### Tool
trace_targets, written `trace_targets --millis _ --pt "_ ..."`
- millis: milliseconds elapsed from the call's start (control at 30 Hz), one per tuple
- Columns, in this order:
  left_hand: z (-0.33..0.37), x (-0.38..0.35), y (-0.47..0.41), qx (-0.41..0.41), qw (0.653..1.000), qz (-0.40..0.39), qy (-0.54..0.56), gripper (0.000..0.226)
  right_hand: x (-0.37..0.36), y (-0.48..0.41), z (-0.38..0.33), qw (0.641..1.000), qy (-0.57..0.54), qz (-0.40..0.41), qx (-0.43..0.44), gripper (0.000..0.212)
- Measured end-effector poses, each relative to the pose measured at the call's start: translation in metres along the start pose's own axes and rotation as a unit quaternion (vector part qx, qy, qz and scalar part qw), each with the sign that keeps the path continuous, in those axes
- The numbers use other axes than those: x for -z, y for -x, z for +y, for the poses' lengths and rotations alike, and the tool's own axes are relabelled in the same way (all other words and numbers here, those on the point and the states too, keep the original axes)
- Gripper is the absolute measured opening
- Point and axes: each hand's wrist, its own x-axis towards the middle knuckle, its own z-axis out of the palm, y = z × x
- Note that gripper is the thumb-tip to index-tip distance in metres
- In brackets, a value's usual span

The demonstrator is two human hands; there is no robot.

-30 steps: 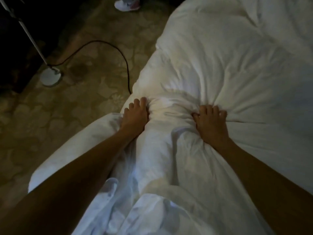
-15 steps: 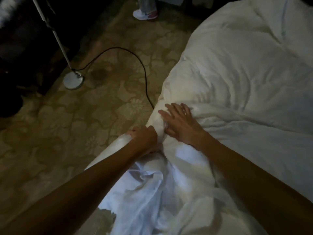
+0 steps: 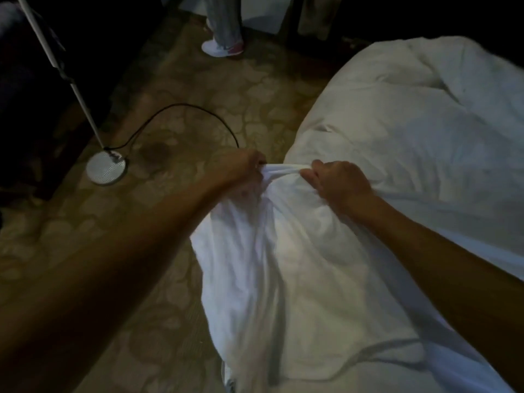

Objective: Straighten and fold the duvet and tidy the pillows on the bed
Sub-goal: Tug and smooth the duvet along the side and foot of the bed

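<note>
A big white duvet (image 3: 411, 143) lies rumpled over the bed, filling the right half of the view. Its near edge hangs off the bed's left side in loose folds (image 3: 255, 279). My left hand (image 3: 243, 168) and my right hand (image 3: 337, 180) each grip the duvet's edge, and a short strip of cloth is pulled tight between them. Both fists are closed on the fabric. No pillow is visible; the far end of the bed is dark.
A patterned carpet (image 3: 175, 89) covers the floor on the left. A floor lamp's round base (image 3: 105, 168) and slanted pole stand there, with a black cable (image 3: 181, 107) curving toward the bed. Another person's leg and white shoe (image 3: 219, 48) are at the top.
My hands have left the bunched top of the duvet and moved to its left edge. Both have closed on it and stretched it between them. The view has swung left and further out.
</note>
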Motion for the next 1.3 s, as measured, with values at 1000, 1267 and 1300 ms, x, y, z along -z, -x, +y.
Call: trace_targets --millis 1000,1267,1300 --pt "0.236 -0.045 0.161 -0.129 0.988 -0.071 0.051 0.018 0.145 0.288 -0.044 0.919 -0.236 -0.092 -0.302 0.048" --pt "0.4 -0.026 0.313 -0.204 0.977 -0.06 0.023 0.017 0.272 0.514 -0.059 0.879 -0.272 0.016 -0.391 0.046" --pt "0.415 -0.029 0.329 -0.209 0.976 -0.059 0.019 0.017 0.278 0.542 -0.063 0.876 -0.268 0.02 -0.401 0.046"
